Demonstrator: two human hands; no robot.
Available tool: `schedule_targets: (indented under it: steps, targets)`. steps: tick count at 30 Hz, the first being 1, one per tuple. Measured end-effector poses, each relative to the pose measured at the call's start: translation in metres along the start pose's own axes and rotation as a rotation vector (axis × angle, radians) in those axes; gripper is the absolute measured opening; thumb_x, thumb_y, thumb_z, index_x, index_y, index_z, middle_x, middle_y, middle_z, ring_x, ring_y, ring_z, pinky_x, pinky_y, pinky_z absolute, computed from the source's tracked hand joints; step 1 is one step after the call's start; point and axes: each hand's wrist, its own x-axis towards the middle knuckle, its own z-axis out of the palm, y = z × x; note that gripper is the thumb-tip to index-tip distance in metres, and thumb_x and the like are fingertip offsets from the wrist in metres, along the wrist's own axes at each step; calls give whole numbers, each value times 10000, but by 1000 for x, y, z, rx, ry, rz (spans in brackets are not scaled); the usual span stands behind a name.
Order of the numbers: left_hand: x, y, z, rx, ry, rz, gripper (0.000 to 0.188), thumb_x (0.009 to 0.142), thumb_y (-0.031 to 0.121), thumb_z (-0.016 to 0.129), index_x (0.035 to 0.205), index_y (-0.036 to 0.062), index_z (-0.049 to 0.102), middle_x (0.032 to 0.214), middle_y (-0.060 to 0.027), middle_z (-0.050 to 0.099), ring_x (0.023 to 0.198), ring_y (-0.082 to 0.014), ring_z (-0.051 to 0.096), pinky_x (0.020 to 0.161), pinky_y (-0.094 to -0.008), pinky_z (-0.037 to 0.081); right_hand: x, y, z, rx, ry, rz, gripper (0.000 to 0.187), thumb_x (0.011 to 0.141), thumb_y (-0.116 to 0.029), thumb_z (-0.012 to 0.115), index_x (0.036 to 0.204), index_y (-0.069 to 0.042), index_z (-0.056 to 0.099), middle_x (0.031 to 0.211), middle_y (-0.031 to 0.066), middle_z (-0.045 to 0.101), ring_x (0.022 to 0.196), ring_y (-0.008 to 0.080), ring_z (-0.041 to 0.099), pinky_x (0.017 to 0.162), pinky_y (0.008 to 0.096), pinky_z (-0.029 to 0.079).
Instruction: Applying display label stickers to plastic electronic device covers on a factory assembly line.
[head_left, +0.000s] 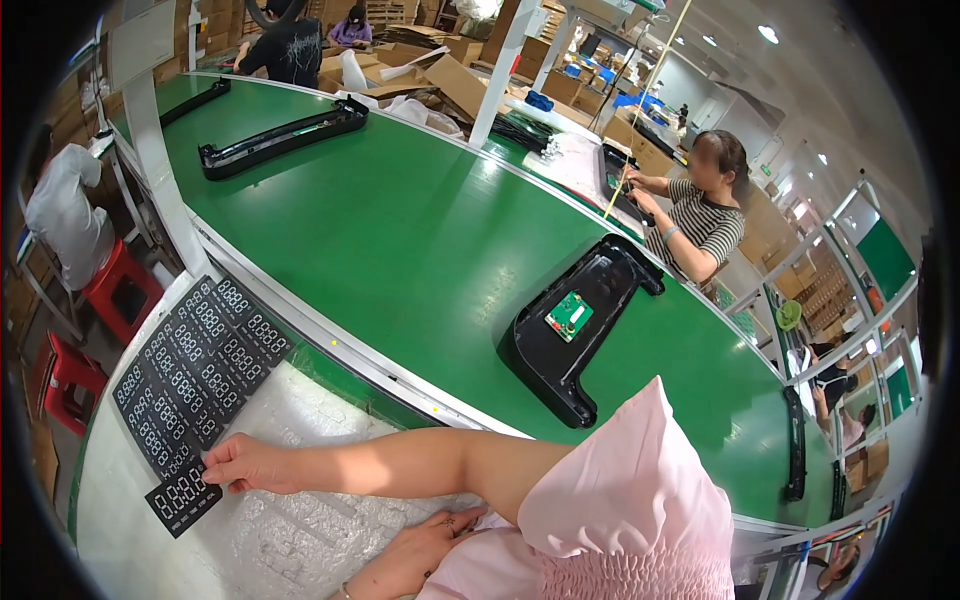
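My right hand (240, 464) reaches across to the left and pinches the edge of a small black display panel (183, 497) with white digit segments. This panel lies at the near end of a block of similar black display panels (200, 365), laid out in rows on white foam (290, 540). Lower down, my left hand (425, 550) rests beside the foam, close to my pink clothing. Its fingers stretch to the right, their tips partly hidden, and I see nothing held in it.
A green conveyor belt (420, 230) runs past the foam behind a metal rail. On it sit a black housing (535, 345) with a green circuit board (569, 316), and another black housing (285, 140) farther off. Across the belt a co-worker (705, 215) handles a similar part. Red stools (125, 290) stand left.
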Motion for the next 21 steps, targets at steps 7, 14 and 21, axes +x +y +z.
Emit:
schedule_targets:
  steps: [7, 14, 21]
  targets:
    - [0, 0, 0, -56, 2, -17, 511, 814, 258, 568, 1302, 113, 528, 1378, -41, 482, 1191, -247, 492, 965, -333, 445, 0, 2, -2, 17, -4, -3, 71, 898, -211, 645, 868, -147, 642, 806, -106, 561, 734, 14, 476, 687, 209, 409]
    - [-6, -12, 6, 41, 183, 61, 517, 631, 55, 699, 1141, 57, 614, 1284, -116, 548, 1060, -283, 561, 874, -354, 504, 7, 5, 0, 37, -28, -21, 73, 881, -200, 667, 881, -130, 642, 815, -83, 581, 737, 22, 511, 665, 207, 416]
    - [-4, -25, 9, 106, 60, 203, 602, 653, 57, 611, 1252, 59, 548, 1449, -119, 389, 1189, -310, 471, 964, -372, 459, 0, -5, -4, 4, 1, 3, 54, 906, -174, 627, 878, -130, 636, 817, -63, 577, 748, 48, 515, 674, 224, 433]
